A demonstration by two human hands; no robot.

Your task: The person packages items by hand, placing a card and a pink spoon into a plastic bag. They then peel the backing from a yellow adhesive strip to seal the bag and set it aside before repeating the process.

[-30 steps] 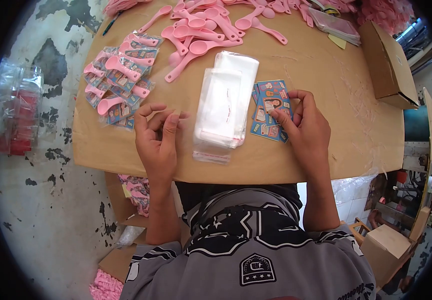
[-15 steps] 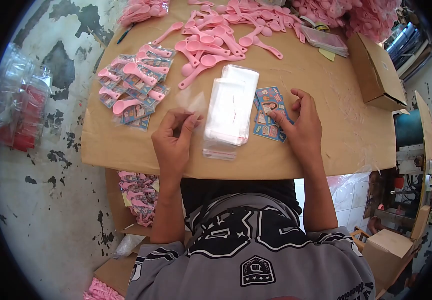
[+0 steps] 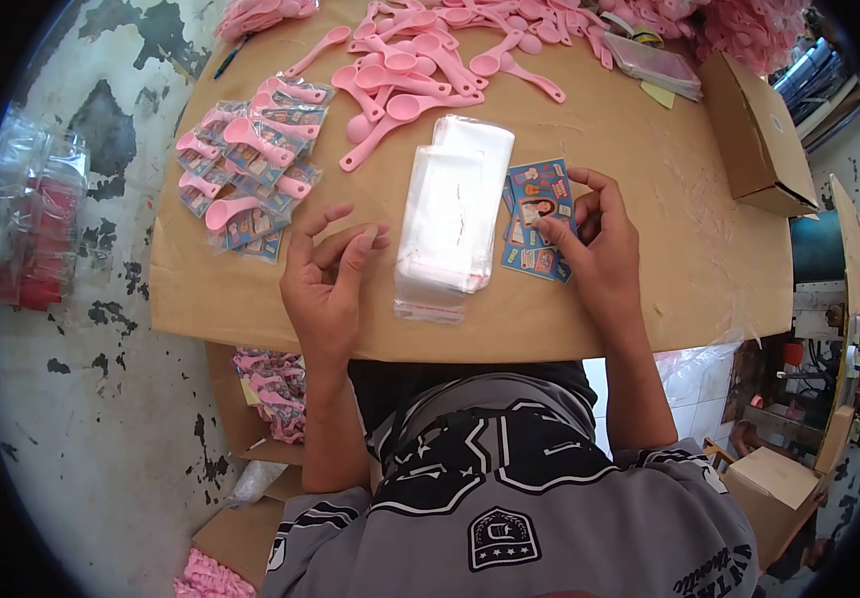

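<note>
My left hand (image 3: pixel 328 274) is above the table left of the clear plastic bags (image 3: pixel 453 209), its fingers apart and holding nothing I can see. On the other side of those stacked bags lie several blue printed cards (image 3: pixel 528 261). My right hand (image 3: pixel 599 234) pinches the edge of the top card (image 3: pixel 544 194), thumb on its face and the other fingers curled at its right side. Beyond my left hand is a heap of packed pink measuring spoons (image 3: pixel 259 140), each in a clear bag with a card.
Loose pink spoons (image 3: pixel 400 85) are piled at the table's far side. A cardboard box (image 3: pixel 757 135) stands at the right edge, near a pack of clear bags (image 3: pixel 652 66). Below the table's left edge, a carton holds more packed spoons (image 3: pixel 276 394).
A thin clear bag was at my left fingertips and no longer shows there; those fingers have spread. The top card has shifted slightly up with my right hand at it.
</note>
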